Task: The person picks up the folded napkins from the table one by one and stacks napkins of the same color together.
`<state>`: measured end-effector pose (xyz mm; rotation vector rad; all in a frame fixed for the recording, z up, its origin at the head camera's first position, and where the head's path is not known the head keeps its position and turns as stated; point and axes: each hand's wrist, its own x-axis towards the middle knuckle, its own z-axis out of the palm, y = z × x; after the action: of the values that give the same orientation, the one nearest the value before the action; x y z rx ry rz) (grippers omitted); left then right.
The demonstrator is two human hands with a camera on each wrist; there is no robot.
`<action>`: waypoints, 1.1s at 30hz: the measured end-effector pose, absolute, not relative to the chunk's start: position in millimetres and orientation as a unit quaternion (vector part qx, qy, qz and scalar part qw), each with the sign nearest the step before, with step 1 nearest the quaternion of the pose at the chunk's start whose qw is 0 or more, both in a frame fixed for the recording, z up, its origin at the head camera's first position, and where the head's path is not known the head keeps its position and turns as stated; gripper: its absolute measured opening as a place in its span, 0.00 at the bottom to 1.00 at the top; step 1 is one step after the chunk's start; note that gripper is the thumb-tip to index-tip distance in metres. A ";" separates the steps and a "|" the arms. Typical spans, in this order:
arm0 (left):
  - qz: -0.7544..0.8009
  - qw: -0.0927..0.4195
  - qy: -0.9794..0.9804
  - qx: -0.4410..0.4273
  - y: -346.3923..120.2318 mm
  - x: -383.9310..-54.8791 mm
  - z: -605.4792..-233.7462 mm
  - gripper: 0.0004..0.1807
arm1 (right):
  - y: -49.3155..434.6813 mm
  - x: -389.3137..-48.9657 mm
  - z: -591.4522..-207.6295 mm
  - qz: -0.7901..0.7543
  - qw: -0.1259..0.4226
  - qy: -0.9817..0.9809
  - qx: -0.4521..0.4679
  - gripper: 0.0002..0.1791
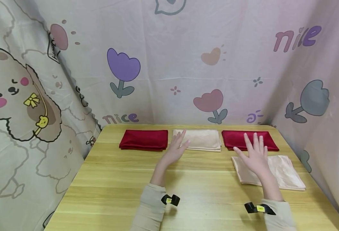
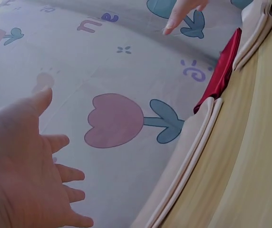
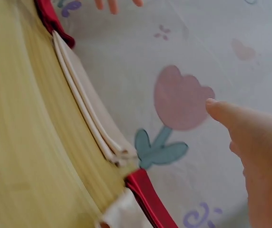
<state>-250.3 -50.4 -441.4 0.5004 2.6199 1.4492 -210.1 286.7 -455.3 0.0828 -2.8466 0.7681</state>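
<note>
Both hands are raised over the table with fingers spread, and neither holds anything. In the head view my left hand overlaps the left part of a folded cream cloth in the back row. My right hand overlaps the front of a folded red cloth and the left part of a second cream cloth nearer the front. Another folded red cloth lies to the left of the left hand. The left wrist view shows the left palm well off the tabletop; the right wrist view shows the right thumb extended.
The wooden table has its back edge against a printed curtain. More of this fabric hangs close along the left and right sides. Each sleeve carries a black strap, on the left and on the right.
</note>
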 end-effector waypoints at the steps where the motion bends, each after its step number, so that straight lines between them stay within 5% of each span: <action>1: 0.487 0.057 0.855 0.169 -49.5 -250.3 -441.2 0.34 | 291.1 -208.1 -455.2 0.262 0.097 -0.960 0.022 0.47; 20: 0.627 0.145 0.749 0.157 -35.7 -240.8 -467.4 0.38 | 355.4 -185.0 -458.1 0.283 0.156 -0.946 -0.034 0.44; 33: 0.721 0.199 0.649 0.138 -3.8 -215.0 -494.2 0.34 | 391.6 -171.7 -468.9 0.311 0.145 -0.938 -0.049 0.40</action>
<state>-215.0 -3.8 -494.2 0.3857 1.8161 2.0171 -171.7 391.6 -468.9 -0.1400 -2.7031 0.8970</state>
